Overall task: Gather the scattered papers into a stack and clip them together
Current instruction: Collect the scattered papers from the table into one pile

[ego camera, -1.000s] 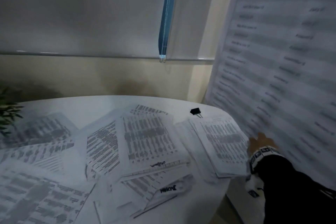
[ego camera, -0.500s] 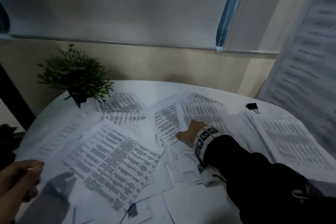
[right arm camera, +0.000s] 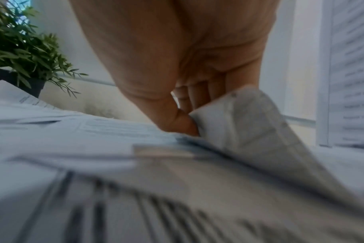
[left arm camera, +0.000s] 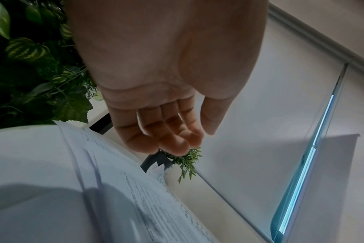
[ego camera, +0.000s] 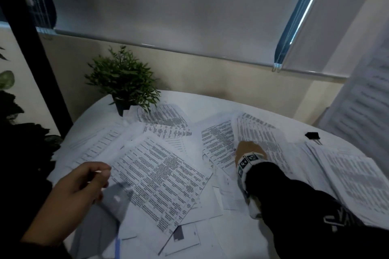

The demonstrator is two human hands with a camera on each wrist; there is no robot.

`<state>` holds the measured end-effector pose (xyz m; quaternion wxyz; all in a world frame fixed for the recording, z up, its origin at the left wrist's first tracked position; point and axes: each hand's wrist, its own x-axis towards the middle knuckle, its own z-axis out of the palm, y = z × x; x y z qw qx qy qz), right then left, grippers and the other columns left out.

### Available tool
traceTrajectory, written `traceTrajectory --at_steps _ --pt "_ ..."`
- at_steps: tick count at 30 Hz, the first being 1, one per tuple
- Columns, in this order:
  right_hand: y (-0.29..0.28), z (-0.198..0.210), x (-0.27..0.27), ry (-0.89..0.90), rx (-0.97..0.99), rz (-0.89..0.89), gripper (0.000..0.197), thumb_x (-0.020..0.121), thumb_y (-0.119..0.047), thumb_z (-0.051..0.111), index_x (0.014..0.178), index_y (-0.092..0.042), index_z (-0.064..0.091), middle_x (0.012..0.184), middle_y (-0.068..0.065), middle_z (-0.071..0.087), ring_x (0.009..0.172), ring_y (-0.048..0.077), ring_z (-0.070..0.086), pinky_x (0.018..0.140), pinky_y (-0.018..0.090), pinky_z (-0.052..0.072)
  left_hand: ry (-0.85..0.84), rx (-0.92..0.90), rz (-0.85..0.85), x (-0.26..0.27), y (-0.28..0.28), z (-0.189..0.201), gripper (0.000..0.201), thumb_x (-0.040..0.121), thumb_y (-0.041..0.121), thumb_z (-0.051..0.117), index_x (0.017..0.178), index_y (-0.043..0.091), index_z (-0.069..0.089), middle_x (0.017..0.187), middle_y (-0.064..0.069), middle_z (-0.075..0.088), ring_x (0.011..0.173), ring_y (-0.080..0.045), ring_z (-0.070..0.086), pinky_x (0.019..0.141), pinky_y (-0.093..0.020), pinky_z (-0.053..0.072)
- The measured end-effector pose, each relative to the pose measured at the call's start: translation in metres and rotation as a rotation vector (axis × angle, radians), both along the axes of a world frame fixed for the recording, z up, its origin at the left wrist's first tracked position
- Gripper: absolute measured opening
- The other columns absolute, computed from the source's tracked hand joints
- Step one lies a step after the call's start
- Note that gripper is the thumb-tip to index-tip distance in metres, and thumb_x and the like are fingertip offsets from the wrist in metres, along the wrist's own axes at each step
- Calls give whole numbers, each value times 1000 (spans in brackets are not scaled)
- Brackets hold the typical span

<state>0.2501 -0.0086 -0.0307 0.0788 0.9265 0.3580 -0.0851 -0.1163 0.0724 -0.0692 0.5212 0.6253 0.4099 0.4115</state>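
Note:
Printed sheets lie scattered and overlapping over a round white table [ego camera: 210, 101]. My right hand [ego camera: 250, 147] reaches onto the sheets right of centre. In the right wrist view its thumb and fingers [right arm camera: 199, 97] pinch the lifted corner of one sheet [right arm camera: 249, 125]. My left hand [ego camera: 101, 174] hovers at the near left above a large printed sheet [ego camera: 160, 176]. Its fingers [left arm camera: 172, 139] are relaxed and hold nothing. A gathered stack of papers [ego camera: 357, 181] lies at the right edge. A black binder clip [ego camera: 313, 135] sits just behind that stack.
A small potted plant [ego camera: 124, 84] stands at the table's far left, touching some sheets. Bigger leafy plants [left arm camera: 31, 65] are off the left edge. A wall with roller blinds [ego camera: 168, 6] runs behind the table. A printed poster [ego camera: 366, 101] hangs at the right.
The view has swung left. My right hand left the stack at the right and moved onto the central sheets. My left hand came into view and moved forward over the near sheet.

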Motion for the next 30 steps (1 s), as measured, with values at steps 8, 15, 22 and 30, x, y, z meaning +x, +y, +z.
traceTrajectory --at_steps 8,15,22,30 --pt "-3 55 -186 -8 418 861 32 88 -10 49 118 -19 54 102 5 68 86 27 64 70 33 48 -323 -569 -19 29 -29 36 37 85 54 51 102 24 62 92 -6 71 81 -25 71 67 -40 58" --pt "33 27 -196 647 424 786 42 86 -49 57 123 -28 53 119 -1 63 99 18 62 90 37 50 -65 -220 407 -10 -10 26 30 80 -8 53 96 15 66 89 -8 72 85 -32 68 79 -44 55" --pt "80 -16 -110 262 -103 389 106 70 -63 67 148 -17 12 154 12 16 138 33 28 106 50 35 139 -132 490 -67 14 21 33 80 -3 59 101 23 59 97 -8 65 90 -31 63 86 -51 51" --pt "71 25 -90 423 632 237 19 86 -30 62 99 -16 66 97 8 69 92 25 64 75 26 43 -219 -252 355 -66 10 29 23 88 3 61 104 18 65 81 3 76 73 -17 73 55 -27 57"
